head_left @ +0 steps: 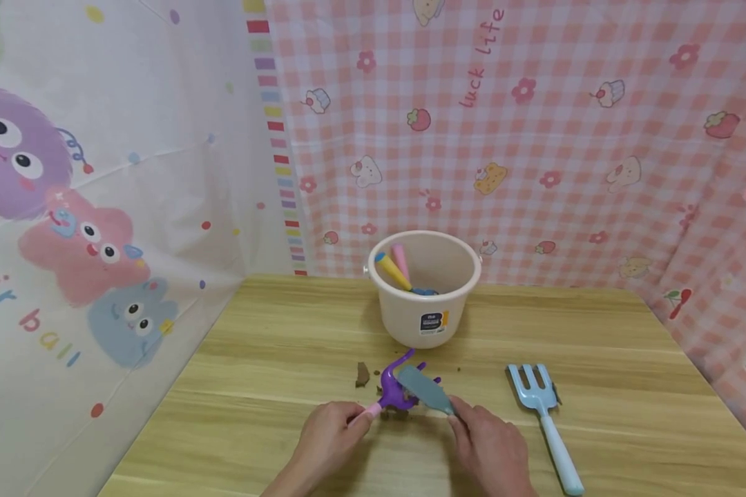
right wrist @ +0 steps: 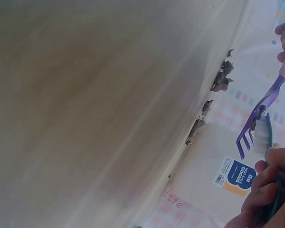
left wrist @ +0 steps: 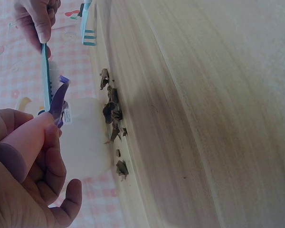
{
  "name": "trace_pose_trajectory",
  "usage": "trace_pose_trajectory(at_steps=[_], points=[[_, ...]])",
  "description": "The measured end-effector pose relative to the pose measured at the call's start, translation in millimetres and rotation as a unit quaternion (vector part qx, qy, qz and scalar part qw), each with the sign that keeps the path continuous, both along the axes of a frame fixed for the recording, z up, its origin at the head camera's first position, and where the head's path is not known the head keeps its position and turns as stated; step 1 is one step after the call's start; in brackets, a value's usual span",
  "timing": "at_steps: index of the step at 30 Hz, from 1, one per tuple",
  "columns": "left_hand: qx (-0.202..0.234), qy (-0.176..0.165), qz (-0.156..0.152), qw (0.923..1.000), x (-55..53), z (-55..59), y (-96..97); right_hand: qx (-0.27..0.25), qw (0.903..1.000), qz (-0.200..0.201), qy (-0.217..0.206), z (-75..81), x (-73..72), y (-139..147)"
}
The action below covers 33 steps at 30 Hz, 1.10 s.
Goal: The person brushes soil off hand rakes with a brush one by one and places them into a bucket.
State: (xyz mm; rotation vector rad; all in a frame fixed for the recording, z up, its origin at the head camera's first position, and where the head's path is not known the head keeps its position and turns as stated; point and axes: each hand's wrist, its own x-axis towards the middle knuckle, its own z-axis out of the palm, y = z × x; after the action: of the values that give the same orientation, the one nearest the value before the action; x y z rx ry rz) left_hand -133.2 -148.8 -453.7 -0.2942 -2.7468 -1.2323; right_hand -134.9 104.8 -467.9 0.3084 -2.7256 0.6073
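My left hand (head_left: 332, 431) grips the pink handle of a purple garden hand rake (head_left: 393, 388), whose curved tines point away from me over the table. In my right hand (head_left: 491, 442) is a teal brush (head_left: 425, 390), its white bristles (right wrist: 261, 135) turned down against the rake's tines. The right wrist view shows a bit of brown debris (right wrist: 253, 124) between bristles and tines. Below the rake, brown dry pieces (left wrist: 111, 111) lie scattered on the tabletop. One larger brown piece (head_left: 362, 375) sits left of the rake.
Behind the rake stands a cream bucket (head_left: 423, 317) holding a yellow-handled tool (head_left: 393, 270) and a pink-handled tool (head_left: 400, 259). A light blue garden fork (head_left: 547, 407) lies to the right on the wooden table (head_left: 255, 345). Printed cloths hang at the back and sides.
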Motion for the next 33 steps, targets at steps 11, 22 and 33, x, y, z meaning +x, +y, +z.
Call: trace_pose_trajectory(at_steps=[11,22,33], points=[[0.006,-0.005,0.007,0.9999,-2.2,0.4,-1.6,-0.012,0.9983,0.049,0.03,-3.3,5.4,2],[0.024,-0.016,0.017,0.9994,-1.6,2.4,-4.8,-0.007,0.9992,0.023,0.032,-5.0,5.5,7],[0.027,-0.009,0.022,0.9993,-2.5,2.6,-6.0,-0.008,0.9998,0.003,-0.018,-3.8,0.2,11]])
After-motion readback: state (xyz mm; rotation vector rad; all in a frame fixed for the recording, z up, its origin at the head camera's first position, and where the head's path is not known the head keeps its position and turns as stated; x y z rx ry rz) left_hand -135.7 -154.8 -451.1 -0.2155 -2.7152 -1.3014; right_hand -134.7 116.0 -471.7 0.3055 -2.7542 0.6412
